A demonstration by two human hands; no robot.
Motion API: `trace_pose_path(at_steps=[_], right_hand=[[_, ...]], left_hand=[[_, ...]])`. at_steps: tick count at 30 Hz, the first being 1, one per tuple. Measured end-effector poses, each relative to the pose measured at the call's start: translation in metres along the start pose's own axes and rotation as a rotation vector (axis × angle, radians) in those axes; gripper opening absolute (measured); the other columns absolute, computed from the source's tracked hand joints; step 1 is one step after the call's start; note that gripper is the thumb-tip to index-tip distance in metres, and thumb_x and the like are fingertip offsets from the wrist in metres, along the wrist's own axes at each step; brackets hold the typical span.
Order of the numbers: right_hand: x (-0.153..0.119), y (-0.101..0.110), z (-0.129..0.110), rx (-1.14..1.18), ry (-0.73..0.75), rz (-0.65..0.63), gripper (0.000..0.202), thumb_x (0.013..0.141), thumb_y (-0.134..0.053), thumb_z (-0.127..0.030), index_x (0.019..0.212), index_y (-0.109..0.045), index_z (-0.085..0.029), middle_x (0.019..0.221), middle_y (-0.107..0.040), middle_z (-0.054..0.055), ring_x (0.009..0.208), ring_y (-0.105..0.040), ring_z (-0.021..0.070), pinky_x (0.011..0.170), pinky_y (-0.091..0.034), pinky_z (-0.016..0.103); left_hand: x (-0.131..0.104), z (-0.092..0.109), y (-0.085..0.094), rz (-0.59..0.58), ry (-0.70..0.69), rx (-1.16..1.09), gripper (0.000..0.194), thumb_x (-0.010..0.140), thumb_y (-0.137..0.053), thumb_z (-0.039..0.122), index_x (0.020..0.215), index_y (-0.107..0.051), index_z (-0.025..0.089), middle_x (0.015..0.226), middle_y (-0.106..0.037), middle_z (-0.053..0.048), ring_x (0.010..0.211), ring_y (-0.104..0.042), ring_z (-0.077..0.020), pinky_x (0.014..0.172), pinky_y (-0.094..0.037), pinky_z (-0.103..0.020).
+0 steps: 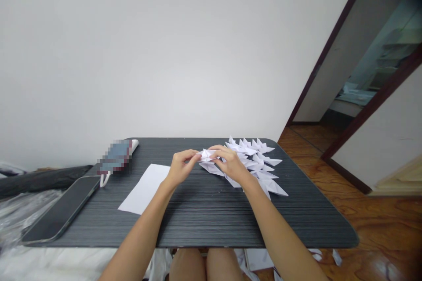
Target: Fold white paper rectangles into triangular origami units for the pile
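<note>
Between my two hands is a folded white paper boat (206, 154), held just above the dark table (204, 210). My left hand (180, 164) pinches its left end between thumb and fingers. On the other end, my right hand (230, 162) is closed, fingers curled over the top and thumb below. Several finished-looking paper boats (263, 171) lie bunched to the right, partly behind my right hand. A blank sheet of white paper (145, 189) lies flat left of my left forearm, which covers part of its edge.
A dark phone (62, 210) lies at the table's left edge, near a blurred device (115, 156) with a white cable (104, 180). Plastic wrapping (20, 215) is heaped beyond that edge. A white wall (198, 52) rises behind; paper scraps (336, 257) lie on the wooden floor.
</note>
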State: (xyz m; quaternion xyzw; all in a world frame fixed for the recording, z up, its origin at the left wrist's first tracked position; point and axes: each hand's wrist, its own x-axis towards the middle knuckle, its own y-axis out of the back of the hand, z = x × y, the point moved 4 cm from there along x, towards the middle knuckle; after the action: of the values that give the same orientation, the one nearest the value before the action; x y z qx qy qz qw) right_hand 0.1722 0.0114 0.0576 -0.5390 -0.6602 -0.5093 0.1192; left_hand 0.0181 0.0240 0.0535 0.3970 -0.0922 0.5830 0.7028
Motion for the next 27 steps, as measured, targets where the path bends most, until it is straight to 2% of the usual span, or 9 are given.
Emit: trace_pose_path(at_steps=[2,5,8,10,15,21,27], right_hand=[[-0.001,-0.004,-0.001,-0.064,0.032,-0.049,0.014,0.079,-0.044,-0.011,0.079,-0.057,-0.017,0.098,-0.055,0.009,0.092,-0.053,0.0163,0.078,-0.044,0.031],[-0.003,-0.012,-0.002,-0.153,0.059,-0.093,0.017,0.080,-0.041,-0.011,0.083,-0.057,-0.017,0.102,-0.052,0.010,0.095,-0.052,0.0170,0.079,-0.044,0.031],[-0.004,-0.019,-0.005,-0.187,0.086,-0.108,0.018,0.080,-0.041,-0.011,0.086,-0.056,-0.017,0.102,-0.052,0.010,0.097,-0.051,0.0177,0.080,-0.044,0.032],[-0.004,-0.020,-0.007,-0.174,0.095,-0.120,0.018,0.080,-0.041,-0.010,0.085,-0.056,-0.018,0.100,-0.052,0.010,0.096,-0.051,0.0175,0.080,-0.044,0.032],[-0.002,-0.011,-0.006,-0.094,0.065,-0.109,0.016,0.079,-0.042,-0.009,0.077,-0.056,-0.017,0.096,-0.053,0.009,0.089,-0.053,0.0157,0.076,-0.045,0.030],[-0.001,-0.007,-0.001,0.001,-0.002,-0.114,0.013,0.077,-0.046,-0.010,0.075,-0.057,-0.018,0.091,-0.057,0.007,0.089,-0.054,0.0158,0.077,-0.043,0.030],[-0.002,-0.011,0.002,0.049,-0.069,-0.152,0.009,0.076,-0.050,-0.011,0.073,-0.057,-0.017,0.083,-0.060,0.004,0.081,-0.054,0.0145,0.073,-0.042,0.028]], left_hand=[[0.001,-0.006,-0.001,0.008,0.086,-0.020,0.020,0.075,-0.051,0.031,0.082,-0.060,0.014,0.074,-0.064,-0.004,0.064,-0.058,-0.0131,0.059,-0.044,-0.022],[0.002,-0.014,-0.004,0.000,0.199,-0.050,0.032,0.070,-0.056,0.032,0.096,-0.053,0.013,0.071,-0.064,-0.002,0.061,-0.058,-0.0131,0.058,-0.044,-0.023],[0.003,-0.020,-0.007,-0.042,0.280,-0.073,0.024,0.068,-0.057,0.032,0.081,-0.059,0.011,0.068,-0.064,-0.003,0.064,-0.059,-0.0146,0.060,-0.045,-0.024],[0.004,-0.023,-0.009,-0.071,0.344,-0.177,0.020,0.066,-0.058,0.029,0.072,-0.060,0.010,0.068,-0.064,-0.004,0.063,-0.059,-0.0148,0.059,-0.045,-0.024],[0.001,-0.023,-0.011,-0.120,0.461,-0.434,0.022,0.061,-0.063,0.024,0.078,-0.062,0.010,0.072,-0.067,-0.006,0.063,-0.061,-0.0159,0.059,-0.048,-0.026],[0.000,-0.021,-0.011,-0.158,0.432,-0.443,0.031,0.063,-0.063,0.025,0.089,-0.061,0.009,0.078,-0.068,-0.009,0.067,-0.063,-0.0183,0.061,-0.049,-0.028],[-0.002,-0.022,-0.017,-0.217,0.369,-0.344,0.031,0.065,-0.062,0.028,0.090,-0.058,0.009,0.068,-0.067,-0.008,0.060,-0.063,-0.0179,0.055,-0.049,-0.026]])
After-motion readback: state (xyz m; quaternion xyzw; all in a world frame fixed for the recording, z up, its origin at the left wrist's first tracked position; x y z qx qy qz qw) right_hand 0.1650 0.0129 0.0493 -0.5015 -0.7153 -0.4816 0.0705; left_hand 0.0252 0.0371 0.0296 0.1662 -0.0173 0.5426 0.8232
